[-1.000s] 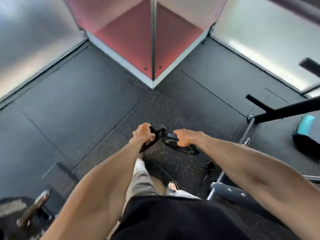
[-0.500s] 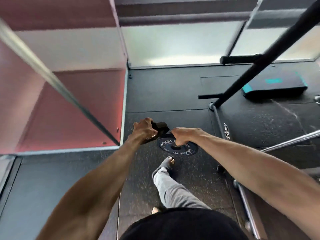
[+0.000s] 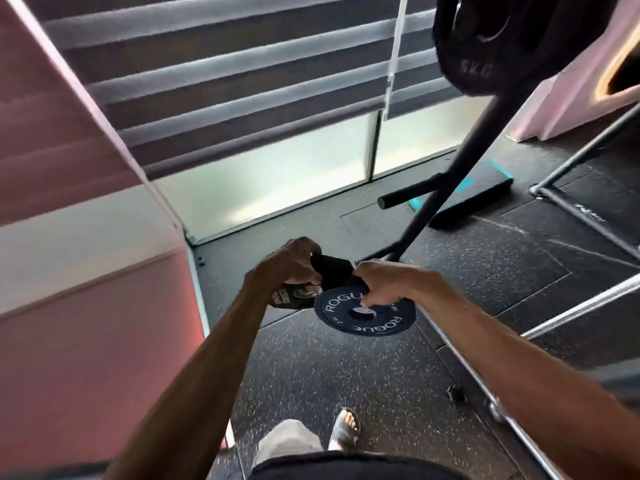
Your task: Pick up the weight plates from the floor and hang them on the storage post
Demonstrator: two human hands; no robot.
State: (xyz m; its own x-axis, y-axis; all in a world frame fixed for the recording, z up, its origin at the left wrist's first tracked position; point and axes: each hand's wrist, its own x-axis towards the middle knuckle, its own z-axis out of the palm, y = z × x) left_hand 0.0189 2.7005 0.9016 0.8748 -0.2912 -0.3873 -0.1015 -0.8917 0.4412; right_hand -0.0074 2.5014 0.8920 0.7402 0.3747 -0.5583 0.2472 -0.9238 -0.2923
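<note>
- I am pinching the ROGUE plate [image 3: 367,323] at its far rim with my right hand [image 3: 384,282], fingers curled under it; it is hanging almost flat above the floor [image 3: 346,375].
- My left hand [image 3: 287,265] is gripping a second dark plate [image 3: 291,299], tilted, at its 9 o'clock; I cannot tell whether the two are touching.
- With only a rim hold, the ROGUE plate could be slipping out and falling toward my sandalled foot [image 3: 346,424] at 6 o'clock.
- The plates could be knocking together and loosening either hold.
- The storage post [image 3: 450,174] is leaning away at 1 o'clock, with a bare peg [image 3: 408,197] and a big plate [image 3: 485,39] higher up; threading a hole one-handed, I could be missing the peg.
</note>
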